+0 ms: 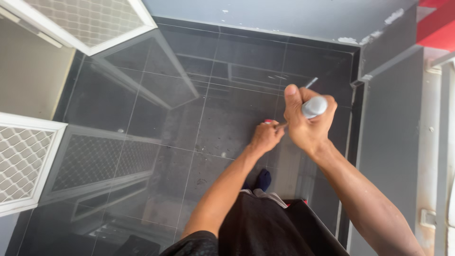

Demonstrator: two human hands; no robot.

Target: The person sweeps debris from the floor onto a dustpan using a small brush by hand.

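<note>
My right hand (305,121) is closed around the top of a long grey handle (313,106), thumb pointing up, with a thin metal part (311,83) showing above the fist. My left hand (266,136) grips the same pole lower down, just left of the right hand; a bit of red shows at its fingers. The pole's lower end is hidden behind my hands. Both hands hover above a glossy dark tiled floor (189,123). My dark shorts and one foot in a dark sock (263,179) show below.
White-framed mesh door panels stand at the upper left (90,21) and at the left (23,161), mirrored in the tiles. A grey wall (284,16) runs along the top. A grey ledge (393,132) and a white post (433,142) line the right side.
</note>
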